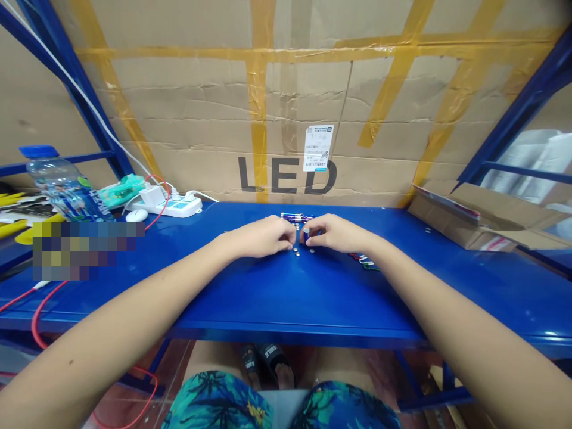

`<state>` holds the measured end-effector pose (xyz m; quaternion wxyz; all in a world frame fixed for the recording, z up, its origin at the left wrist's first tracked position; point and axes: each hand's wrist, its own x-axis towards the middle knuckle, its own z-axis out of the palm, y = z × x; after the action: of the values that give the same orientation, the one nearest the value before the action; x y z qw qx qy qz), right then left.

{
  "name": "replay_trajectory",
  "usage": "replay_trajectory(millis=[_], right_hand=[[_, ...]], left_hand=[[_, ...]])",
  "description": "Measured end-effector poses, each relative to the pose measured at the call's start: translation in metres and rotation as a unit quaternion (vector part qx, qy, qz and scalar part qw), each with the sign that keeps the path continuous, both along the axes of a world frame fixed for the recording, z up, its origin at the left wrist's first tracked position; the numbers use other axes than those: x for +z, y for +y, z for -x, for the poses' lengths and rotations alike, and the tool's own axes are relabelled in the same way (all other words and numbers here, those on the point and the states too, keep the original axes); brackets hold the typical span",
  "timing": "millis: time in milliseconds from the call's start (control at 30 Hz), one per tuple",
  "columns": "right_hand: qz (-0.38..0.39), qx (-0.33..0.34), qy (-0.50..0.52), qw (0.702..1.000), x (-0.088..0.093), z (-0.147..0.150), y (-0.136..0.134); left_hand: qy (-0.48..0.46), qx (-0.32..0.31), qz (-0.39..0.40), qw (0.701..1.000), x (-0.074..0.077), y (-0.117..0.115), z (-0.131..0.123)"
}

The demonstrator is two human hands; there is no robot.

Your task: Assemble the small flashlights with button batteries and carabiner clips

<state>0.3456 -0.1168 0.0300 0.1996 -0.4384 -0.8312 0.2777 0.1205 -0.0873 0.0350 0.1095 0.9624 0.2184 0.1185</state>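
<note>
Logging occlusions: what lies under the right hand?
Under the right hand, coloured clip-like pieces stick out at the wrist; fingertips hold a small blue cylinder. Anything beneath the palm is covered.

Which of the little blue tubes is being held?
The blue tube pinched in the right hand; the other tubes lie side by side on the blue table, farther back.

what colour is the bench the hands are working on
The bench is bright blue, shown best in the head view.

Glossy blue painted-metal shelf (250, 298) — creased, matt, taped cardboard (201, 119) behind.
</note>
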Motion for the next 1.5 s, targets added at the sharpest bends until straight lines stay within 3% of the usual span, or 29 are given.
replay_trajectory(millis=[200, 567, 900, 1067, 1167, 1333, 1500], right_hand=[[-0.049, -0.023, 0.03, 0.998, -0.004, 0.001, 0.001], [-0.131, -0.013, 0.055, 0.99, -0.002, 0.004, 0.0], [-0.139, -0.025, 0.066, 0.988, -0.005, 0.002, 0.003], [-0.134, -0.035, 0.066, 0.988, -0.004, 0.002, 0.003], [-0.127, -0.046, 0.048, 0.99, -0.005, -0.001, 0.005], [-0.096, -0.053, -0.004, 0.994, -0.007, -0.009, 0.009], [-0.082, -0.026, -0.023, 0.996, -0.004, -0.006, 0.005]], left_hand=[[-0.182, 0.008, -0.114, 0.977, -0.007, -0.004, -0.009], [-0.245, -0.057, -0.189, 0.949, -0.012, -0.003, -0.011], [-0.228, -0.066, -0.207, 0.949, -0.014, 0.0, -0.01], [-0.223, -0.002, -0.162, 0.961, -0.009, -0.004, -0.008], [-0.168, 0.025, -0.138, 0.976, -0.004, -0.006, -0.006], [-0.003, -0.017, -0.076, 0.997, -0.007, -0.001, -0.003], [0.029, -0.048, -0.034, 0.998, -0.019, 0.006, -0.005]])
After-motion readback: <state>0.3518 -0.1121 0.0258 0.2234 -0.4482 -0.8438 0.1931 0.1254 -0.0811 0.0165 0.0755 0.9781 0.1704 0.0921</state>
